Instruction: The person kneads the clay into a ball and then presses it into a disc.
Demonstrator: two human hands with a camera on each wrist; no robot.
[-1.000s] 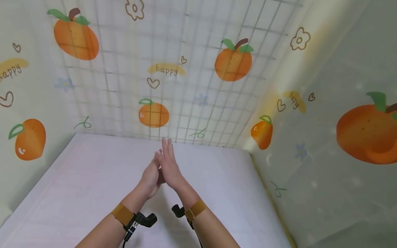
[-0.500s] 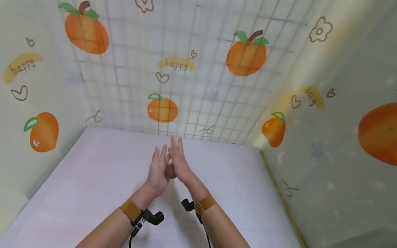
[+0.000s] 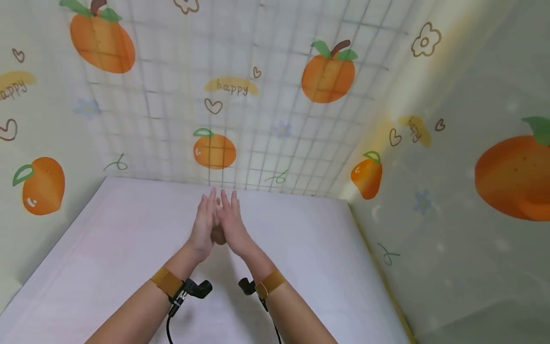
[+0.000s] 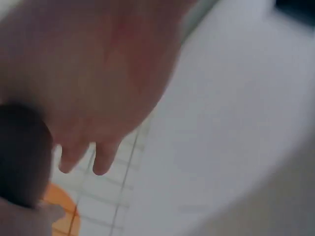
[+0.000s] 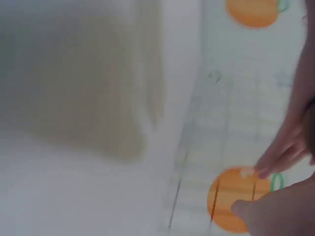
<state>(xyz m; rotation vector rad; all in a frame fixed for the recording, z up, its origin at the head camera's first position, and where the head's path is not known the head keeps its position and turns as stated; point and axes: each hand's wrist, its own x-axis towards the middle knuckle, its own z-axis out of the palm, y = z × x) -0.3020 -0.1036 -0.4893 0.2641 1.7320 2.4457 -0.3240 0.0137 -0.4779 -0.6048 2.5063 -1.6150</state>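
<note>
Grip: fingers straight, one item between the hands. Fruit-printed sheeting (image 3: pixel 258 134) spans the upper frame; white tabletop (image 3: pixel 129 229), the lower. Left hand (image 3: pixel 203 233) and right hand (image 3: pixel 232 226) face each other, lower centre. Brown rounded object (image 3: pixel 219 236) sits between them.

Your head camera looks forward and down over your forearms, framing your left hand (image 3: pixel 201 234), your right hand (image 3: pixel 234 230), the flat white tabletop (image 3: pixel 142 229) and the white, grid-lined, fruit-printed wall covering (image 3: pixel 172 129) beyond. Your black left wrist camera (image 3: pixel 199 289) and black right wrist camera (image 3: pixel 247 285) sit inside your wrists and face the wall covering. The left wrist view is very near: your palm fills its upper left, with the tabletop on its right. The right wrist view runs sideways, tabletop left, hands cut by the right edge. All three views share the tabletop, the grid and part of the dark, rounded object (image 3: pixel 219 235) between your palms.
</note>
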